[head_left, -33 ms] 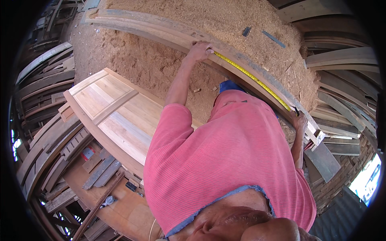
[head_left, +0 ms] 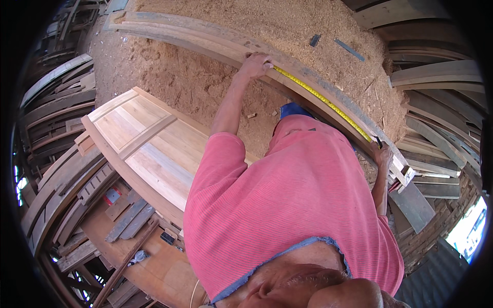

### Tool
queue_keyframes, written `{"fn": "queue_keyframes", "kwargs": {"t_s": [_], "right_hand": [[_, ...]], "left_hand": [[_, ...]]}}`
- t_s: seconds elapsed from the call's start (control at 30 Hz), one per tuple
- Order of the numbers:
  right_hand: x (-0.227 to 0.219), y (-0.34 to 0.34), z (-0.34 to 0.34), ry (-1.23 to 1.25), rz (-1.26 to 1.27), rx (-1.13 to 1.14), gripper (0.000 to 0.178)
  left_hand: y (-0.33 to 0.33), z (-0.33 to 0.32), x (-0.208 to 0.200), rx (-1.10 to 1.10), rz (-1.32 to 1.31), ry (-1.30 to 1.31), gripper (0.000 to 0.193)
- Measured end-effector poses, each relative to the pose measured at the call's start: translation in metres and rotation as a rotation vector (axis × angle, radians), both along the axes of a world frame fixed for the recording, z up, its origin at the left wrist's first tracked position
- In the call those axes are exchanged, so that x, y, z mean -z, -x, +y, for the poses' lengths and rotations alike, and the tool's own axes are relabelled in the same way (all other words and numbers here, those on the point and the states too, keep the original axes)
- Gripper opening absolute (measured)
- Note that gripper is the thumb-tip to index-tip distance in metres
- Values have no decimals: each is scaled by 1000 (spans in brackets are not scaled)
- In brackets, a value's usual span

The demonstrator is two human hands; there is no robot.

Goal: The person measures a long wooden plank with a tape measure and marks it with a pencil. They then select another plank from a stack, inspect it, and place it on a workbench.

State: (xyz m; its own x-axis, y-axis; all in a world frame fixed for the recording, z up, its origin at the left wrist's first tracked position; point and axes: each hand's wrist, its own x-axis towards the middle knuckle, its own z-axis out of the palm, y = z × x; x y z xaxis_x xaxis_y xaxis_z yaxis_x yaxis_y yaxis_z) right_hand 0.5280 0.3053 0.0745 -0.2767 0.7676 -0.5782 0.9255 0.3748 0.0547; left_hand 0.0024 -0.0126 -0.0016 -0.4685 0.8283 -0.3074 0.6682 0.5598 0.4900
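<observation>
So there's a yellow tape [head_left: 323, 101], thin, flat and ribbon-like with tick marks, stretched along a long wooden beam [head_left: 205, 41] from about 12 o'clock round to nearly 3. The beam runs from 10:30 to just past 3, brown and grooved lengthwise, with a greyer, blotchy strip along its far side. The curve is probably just the fisheye.

The left hand [head_left: 257, 65] sits at 12, arm reaching nearly straight up, knuckles bent over the beam, fingers clamped on the tape at that end. The right hand [head_left: 381, 153] is at 3, forearm close in by the body, fingers closed around a small dark thing [head_left: 378, 141] right where the tape finishes. Too small for me to tell what that is.

Ground [head_left: 318, 15] past the beam is all crumbly tan sawdust. At 9 there's a smooth pale panel [head_left: 159, 164], flat boards in a frame with a crossbar. Rough planks [head_left: 436, 77] are stacked at 2, and a ridged grey sheet [head_left: 426, 282] sits at 4.
</observation>
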Motion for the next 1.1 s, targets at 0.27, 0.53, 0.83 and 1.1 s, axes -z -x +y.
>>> {"fn": "queue_keyframes", "kwargs": {"t_s": [0.27,0.53,0.83,1.1], "right_hand": [[5,9,0,-19,-22,4,64],[5,9,-15,-106,-38,23,63],[13,-83,7,-335,129,245,51],[31,-161,28,-470,242,275,48]], "left_hand": [[3,10,-11,-10,30,49,24],[3,9,-2,46,148,28,21],[1,10,-8,-40,300,170,22],[26,5,8,103,319,175,17]]}}
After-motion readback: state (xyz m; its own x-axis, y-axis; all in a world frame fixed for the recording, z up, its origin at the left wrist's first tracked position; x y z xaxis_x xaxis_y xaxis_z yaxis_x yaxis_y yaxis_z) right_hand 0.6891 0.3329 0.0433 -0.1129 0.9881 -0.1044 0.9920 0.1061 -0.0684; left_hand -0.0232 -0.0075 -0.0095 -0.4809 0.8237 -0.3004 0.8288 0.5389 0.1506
